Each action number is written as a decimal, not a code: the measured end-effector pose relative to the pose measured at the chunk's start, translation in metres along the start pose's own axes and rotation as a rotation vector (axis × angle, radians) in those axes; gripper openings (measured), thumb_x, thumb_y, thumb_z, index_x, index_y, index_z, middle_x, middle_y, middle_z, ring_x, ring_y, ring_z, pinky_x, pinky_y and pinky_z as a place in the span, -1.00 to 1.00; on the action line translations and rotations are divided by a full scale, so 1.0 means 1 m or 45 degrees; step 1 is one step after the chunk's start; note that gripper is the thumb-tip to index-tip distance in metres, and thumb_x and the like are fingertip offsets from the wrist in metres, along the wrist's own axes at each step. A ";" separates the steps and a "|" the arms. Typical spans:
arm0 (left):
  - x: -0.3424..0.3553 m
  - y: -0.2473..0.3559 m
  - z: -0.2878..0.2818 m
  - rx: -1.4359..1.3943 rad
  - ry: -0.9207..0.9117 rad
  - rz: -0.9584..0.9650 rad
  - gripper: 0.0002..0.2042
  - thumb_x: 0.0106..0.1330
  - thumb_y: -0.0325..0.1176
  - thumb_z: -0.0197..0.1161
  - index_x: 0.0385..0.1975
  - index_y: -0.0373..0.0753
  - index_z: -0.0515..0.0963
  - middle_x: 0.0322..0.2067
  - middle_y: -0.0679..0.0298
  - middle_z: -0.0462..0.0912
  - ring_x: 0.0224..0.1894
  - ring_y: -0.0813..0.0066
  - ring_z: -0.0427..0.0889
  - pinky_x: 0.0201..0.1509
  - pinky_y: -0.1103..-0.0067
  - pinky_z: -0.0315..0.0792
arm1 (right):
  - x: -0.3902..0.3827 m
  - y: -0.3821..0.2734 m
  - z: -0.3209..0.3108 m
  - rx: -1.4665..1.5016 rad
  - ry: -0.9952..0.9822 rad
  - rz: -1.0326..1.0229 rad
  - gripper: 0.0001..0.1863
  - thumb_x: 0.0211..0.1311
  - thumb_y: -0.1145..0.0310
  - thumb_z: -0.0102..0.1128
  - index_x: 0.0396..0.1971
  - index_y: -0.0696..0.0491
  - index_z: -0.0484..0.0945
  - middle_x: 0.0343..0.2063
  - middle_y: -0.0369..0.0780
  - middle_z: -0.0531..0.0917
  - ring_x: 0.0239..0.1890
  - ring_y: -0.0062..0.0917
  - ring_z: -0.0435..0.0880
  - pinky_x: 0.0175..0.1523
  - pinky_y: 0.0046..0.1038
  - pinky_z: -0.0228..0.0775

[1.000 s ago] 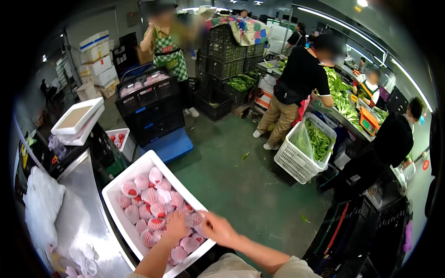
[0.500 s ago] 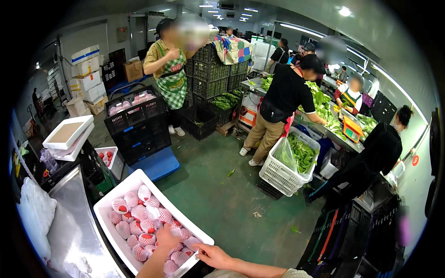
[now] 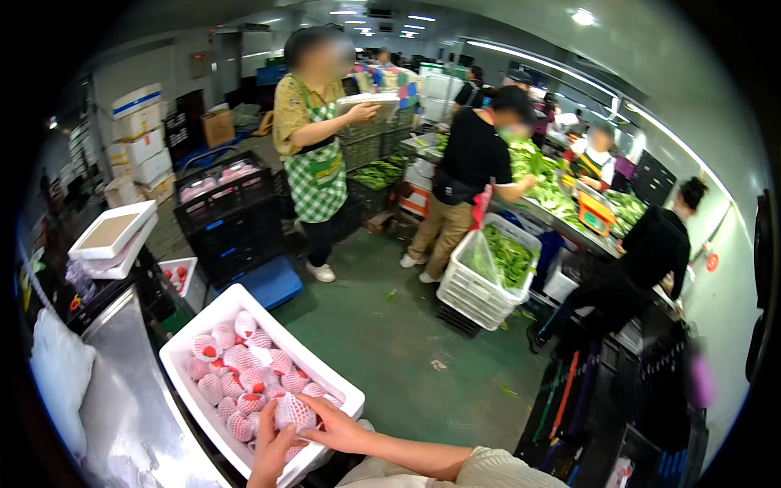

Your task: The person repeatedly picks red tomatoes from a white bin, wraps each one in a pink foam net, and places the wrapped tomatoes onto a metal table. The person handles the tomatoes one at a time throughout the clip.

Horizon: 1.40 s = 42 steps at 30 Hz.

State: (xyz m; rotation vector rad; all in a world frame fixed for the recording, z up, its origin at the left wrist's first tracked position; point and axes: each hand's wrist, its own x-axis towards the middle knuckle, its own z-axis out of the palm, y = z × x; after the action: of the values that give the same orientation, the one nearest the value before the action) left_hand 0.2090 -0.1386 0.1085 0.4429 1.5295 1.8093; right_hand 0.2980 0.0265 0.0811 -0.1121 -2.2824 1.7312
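A white foam box (image 3: 199, 327) stands before me, filled with red fruits (image 3: 237, 358), each in a pinkish-white foam net sleeve. Above the near end of the box, both my hands hold one net-sleeved fruit (image 3: 294, 413). The fingers of my left hand (image 3: 268, 449) curve against its left and lower side. My right hand (image 3: 338, 429) grips it from the right, with fingers bent over its upper edge. The netting covers this fruit, so its exact kind cannot be made out.
A metal table (image 3: 134, 390) adjoins the box at left, with a clear plastic bag (image 3: 61, 382) on it. Black crates (image 3: 236, 236) are stacked beyond. A person in a checked apron (image 3: 316, 183) stands ahead. Leafy greens fill a white basket (image 3: 488, 289) farther right, beside other workers.
My left hand has come up from among the fruits, and my right hand has left the box rim; both now hold one fruit. The aproned person has come closer, carrying a white tray-like object.
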 end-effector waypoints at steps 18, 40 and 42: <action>-0.042 0.035 -0.004 -0.543 -0.103 0.081 -0.35 0.25 -0.46 0.18 0.37 -0.16 0.15 0.19 0.07 0.39 0.09 0.22 0.54 -0.02 0.29 0.62 | 0.005 -0.020 0.019 0.082 -0.041 -0.171 -0.27 0.27 0.30 0.28 0.41 -0.02 0.20 -0.06 -0.14 0.50 -0.18 -0.54 0.56 -0.15 -0.54 0.48; -0.044 -0.001 -0.018 -0.670 -0.293 -0.070 -0.43 0.46 -0.09 0.01 0.33 -0.31 0.15 0.12 -0.03 0.50 0.04 0.05 0.62 -0.05 0.18 0.65 | -0.009 -0.026 -0.001 1.168 -0.431 0.468 -0.41 0.51 0.08 -0.06 0.41 0.02 0.18 -0.15 -0.33 0.60 -0.31 -0.70 0.59 -0.33 -0.62 0.47; -0.052 -0.001 -0.019 -0.661 -0.333 -0.071 -0.46 0.47 -0.15 0.04 0.32 -0.34 0.17 0.12 -0.03 0.50 0.03 0.08 0.63 -0.10 0.22 0.66 | -0.010 -0.028 -0.003 0.976 -0.489 0.408 -0.44 0.52 0.09 -0.07 0.40 -0.03 0.21 -0.18 -0.32 0.59 -0.36 -0.72 0.57 -0.34 -0.63 0.45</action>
State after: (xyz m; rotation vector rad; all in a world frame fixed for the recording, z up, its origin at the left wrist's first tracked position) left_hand 0.2324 -0.1884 0.1131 0.3582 0.8456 1.9277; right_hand 0.3117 0.0194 0.1069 0.0165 -1.7001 2.8806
